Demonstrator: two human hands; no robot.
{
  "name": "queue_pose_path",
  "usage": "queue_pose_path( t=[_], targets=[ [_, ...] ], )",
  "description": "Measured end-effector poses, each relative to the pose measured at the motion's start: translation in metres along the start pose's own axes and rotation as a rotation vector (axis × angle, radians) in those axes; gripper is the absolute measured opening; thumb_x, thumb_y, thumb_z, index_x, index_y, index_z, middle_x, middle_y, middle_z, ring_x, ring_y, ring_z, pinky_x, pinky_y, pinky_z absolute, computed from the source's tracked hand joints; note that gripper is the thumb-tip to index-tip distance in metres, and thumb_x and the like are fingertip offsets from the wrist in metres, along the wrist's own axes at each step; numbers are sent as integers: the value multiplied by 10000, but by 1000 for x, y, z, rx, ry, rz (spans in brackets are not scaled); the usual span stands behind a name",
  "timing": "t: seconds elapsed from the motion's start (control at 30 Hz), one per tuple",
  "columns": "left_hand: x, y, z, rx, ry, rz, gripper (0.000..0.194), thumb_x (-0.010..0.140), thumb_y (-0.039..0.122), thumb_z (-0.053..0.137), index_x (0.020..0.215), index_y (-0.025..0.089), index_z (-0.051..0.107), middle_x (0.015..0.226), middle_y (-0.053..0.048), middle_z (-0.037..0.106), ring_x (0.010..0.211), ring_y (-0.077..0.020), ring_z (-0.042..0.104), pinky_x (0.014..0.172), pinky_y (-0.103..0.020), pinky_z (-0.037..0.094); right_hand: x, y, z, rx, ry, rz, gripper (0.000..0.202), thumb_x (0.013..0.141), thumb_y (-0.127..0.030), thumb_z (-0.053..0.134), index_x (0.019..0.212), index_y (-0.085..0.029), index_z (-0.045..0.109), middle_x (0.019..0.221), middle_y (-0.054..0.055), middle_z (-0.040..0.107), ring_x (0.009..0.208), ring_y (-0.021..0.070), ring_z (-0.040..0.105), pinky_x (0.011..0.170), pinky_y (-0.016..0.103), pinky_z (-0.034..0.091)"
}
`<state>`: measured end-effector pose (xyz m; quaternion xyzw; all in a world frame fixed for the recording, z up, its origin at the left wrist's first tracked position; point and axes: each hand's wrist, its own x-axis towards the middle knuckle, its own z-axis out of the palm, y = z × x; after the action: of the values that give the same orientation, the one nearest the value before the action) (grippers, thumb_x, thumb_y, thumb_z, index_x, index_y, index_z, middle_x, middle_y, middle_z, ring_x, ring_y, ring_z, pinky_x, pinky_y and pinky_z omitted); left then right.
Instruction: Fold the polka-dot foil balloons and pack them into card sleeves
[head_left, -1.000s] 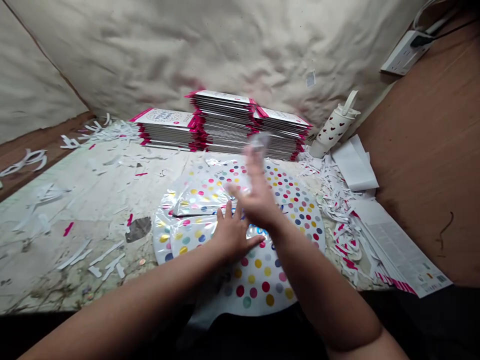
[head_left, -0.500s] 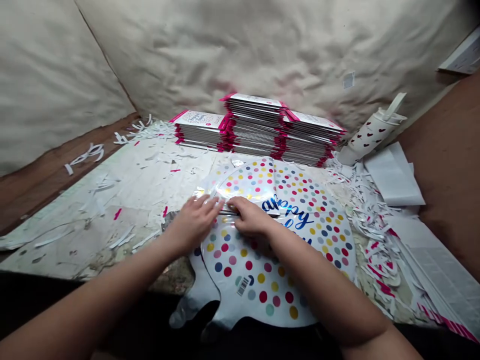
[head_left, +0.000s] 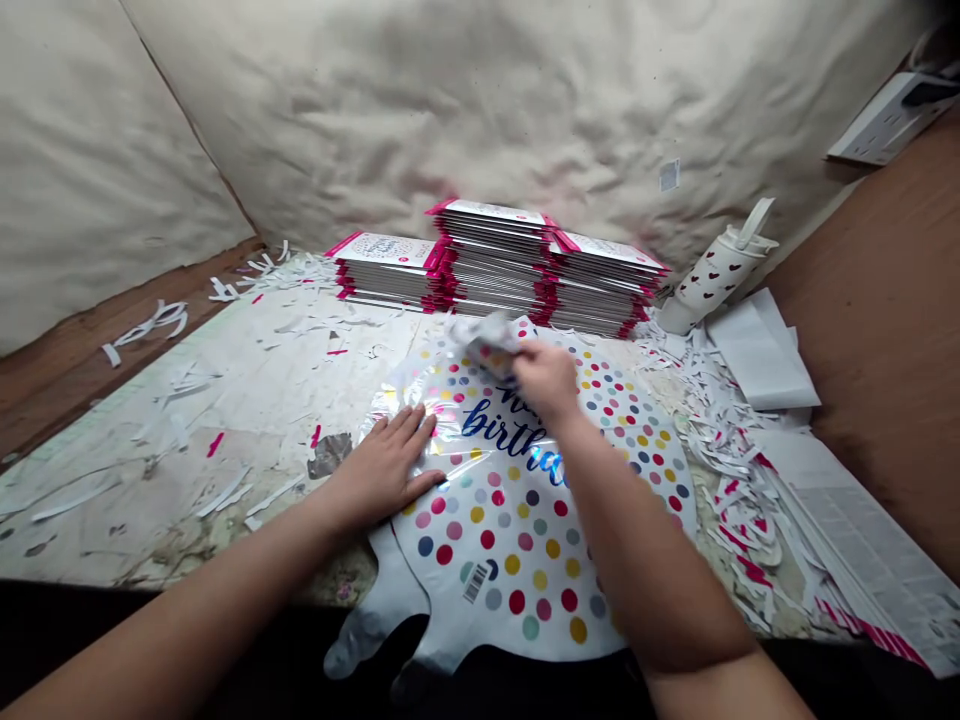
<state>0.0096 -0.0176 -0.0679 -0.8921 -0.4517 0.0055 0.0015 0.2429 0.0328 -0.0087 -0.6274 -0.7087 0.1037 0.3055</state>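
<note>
A left hand, fingers spread apart, presses flat on the left side of dotted balloons lying at the middle of the table's near edge, their necks jutting past it. The right hand clamps closed fingers on a blurred, crumpled piece of foil above the blue lettering. On the table, packs stand stacked along the back edge, a cup leans near the back right corner, and strips litter the right edge. Behind hangs wrinkled sheeting; a socket sits upper right.
</note>
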Motion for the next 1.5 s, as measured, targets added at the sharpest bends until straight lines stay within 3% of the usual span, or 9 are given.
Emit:
queue_pose_path(
  t=[0.2,0.3,0.43,0.53,0.7,0.9,1.27,1.37,1.5],
  targets=[
    [10,-12,-7,-142,-89,-63,751,811,613,365,1363,104,349,1426,-170,319,1315,-317,273,1050,-454,252,-20,16,-103,98,624,-157,277,841,-384,510,991,-208,663,947,26,690,909,191,622,818,337,479],
    [9,-29,-29,-317,-21,-218,544,860,534,335,1254,195,498,1293,-88,518,1155,-262,493,930,-375,418,-64,16,-89,212,294,-402,186,834,-304,548,967,-281,676,978,-6,698,917,180,645,840,351,503],
    [4,-41,-67,-250,627,-531,398,886,393,390,1177,156,526,1137,-76,578,899,-183,583,812,-324,484,-127,47,-47,363,-187,-574,228,873,-274,490,1014,-282,669,1061,29,676,1130,196,543,1029,430,349],
    [21,-16,-77,-150,867,-284,286,859,274,465,1085,129,562,1059,-78,595,938,-178,559,888,-342,448,-155,77,-28,349,-412,-554,234,877,-288,482,1020,-278,667,1105,50,655,1248,205,411,1064,468,250],
    [79,69,-36,-200,119,568,423,881,214,361,1297,200,433,1338,-70,471,1266,-211,368,1042,-399,291,-169,91,-27,289,-467,-585,258,875,-238,469,1070,-249,637,1124,49,648,1240,179,423,1064,424,265],
    [91,118,0,-225,-111,664,490,903,453,328,1376,328,304,1495,-51,167,1361,-318,120,1046,-564,74,-187,87,-41,116,-361,-685,308,892,-137,412,1139,-204,583,1160,61,626,1196,198,476,1059,435,287],
    [56,7,-9,-106,-303,215,572,927,476,169,1433,220,92,1497,-37,85,1377,-231,69,1090,-432,74,-153,91,-45,606,-325,340,280,867,-388,455,915,-160,610,787,40,667,712,173,629,634,281,516],
    [47,-6,-14,-85,-337,183,576,925,478,161,1432,209,112,1498,-41,76,1376,-226,87,1089,-420,125,-146,87,-45,610,-307,220,211,796,-300,570,959,-178,628,851,48,668,762,181,627,661,289,515],
    [36,1,-14,-13,-190,118,605,913,486,225,1433,188,141,1499,-62,96,1376,-258,53,1087,-463,112,-159,84,-51,447,-332,-315,221,793,-136,523,933,-223,671,885,45,689,867,171,632,873,356,462]
  ],
)
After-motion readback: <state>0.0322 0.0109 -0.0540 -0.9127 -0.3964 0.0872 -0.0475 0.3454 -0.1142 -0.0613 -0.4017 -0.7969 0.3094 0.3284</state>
